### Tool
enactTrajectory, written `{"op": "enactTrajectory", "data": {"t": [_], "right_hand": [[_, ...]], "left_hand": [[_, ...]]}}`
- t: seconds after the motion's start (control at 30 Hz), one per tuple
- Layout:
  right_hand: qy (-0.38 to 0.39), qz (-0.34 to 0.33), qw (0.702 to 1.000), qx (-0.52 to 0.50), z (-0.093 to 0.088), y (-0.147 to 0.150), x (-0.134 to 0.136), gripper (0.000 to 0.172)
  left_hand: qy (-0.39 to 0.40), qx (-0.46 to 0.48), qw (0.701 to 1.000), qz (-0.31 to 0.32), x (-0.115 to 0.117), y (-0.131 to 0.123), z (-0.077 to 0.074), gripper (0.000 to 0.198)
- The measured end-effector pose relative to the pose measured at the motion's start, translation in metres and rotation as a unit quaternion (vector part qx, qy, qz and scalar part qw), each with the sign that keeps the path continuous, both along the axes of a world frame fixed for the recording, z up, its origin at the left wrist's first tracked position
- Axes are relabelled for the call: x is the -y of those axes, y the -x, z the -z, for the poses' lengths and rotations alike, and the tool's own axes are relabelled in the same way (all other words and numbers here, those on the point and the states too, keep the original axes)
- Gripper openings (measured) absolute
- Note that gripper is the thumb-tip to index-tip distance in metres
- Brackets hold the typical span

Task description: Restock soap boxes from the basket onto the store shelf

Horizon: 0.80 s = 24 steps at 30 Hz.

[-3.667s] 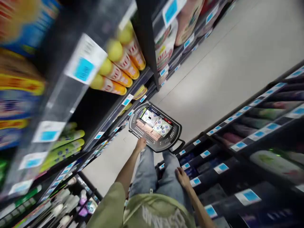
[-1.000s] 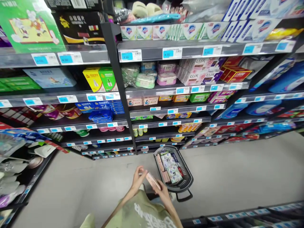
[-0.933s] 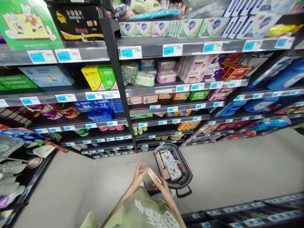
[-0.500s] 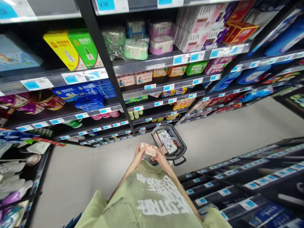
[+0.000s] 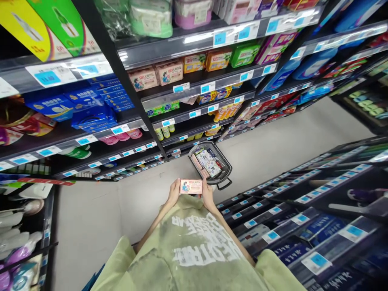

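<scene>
We read the box (image 5: 191,186) as smooth printed card or paper; basket (image 5: 223,163) looks like matt plastic. Shirt (image 5: 151,260): matt cloth, softly creased. Shelf strip (image 5: 169,50) we'd call glossy clear plastic, bright glare; tag (image 5: 220,38) paper-like. Wrap (image 5: 117,20): crinkled shiny film. Blue pack (image 5: 283,74): smooth glossy plastic. Floor (image 5: 145,198): smooth, faint sheen

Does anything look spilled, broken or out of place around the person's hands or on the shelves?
Nothing looks spilled or broken; the left hand and right hand hold the pink box level. One untidy spot: the loose blue boxes at picture left lie at angles, unlike the neater stack beside them.
</scene>
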State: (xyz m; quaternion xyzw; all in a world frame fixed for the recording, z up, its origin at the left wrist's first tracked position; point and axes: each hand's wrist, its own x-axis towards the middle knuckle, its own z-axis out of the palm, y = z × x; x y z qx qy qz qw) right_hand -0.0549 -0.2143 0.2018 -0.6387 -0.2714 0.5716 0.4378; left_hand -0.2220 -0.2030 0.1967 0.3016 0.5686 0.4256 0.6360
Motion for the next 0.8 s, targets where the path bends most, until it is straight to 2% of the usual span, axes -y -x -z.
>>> {"op": "enactTrajectory", "data": {"t": [0.13,0.3,0.57,0.8], "right_hand": [[0.000,-0.048,0.999,-0.001,0.000,0.007,0.005,0.067],[-0.048,-0.110,0.992,-0.035,-0.004,0.016,0.007,0.051],[-0.093,-0.093,0.991,0.011,-0.009,0.017,0.007,0.058],[-0.063,-0.050,0.996,-0.029,-0.008,0.013,-0.005,0.058]], "left_hand": [[-0.018,-0.055,0.998,-0.037,0.009,0.011,0.006,0.064],[-0.006,-0.053,0.993,-0.103,0.013,0.019,0.012,0.064],[0.009,0.015,0.992,-0.128,0.011,0.015,0.002,0.065],[-0.003,0.057,0.990,-0.127,0.010,0.006,-0.005,0.062]]}}
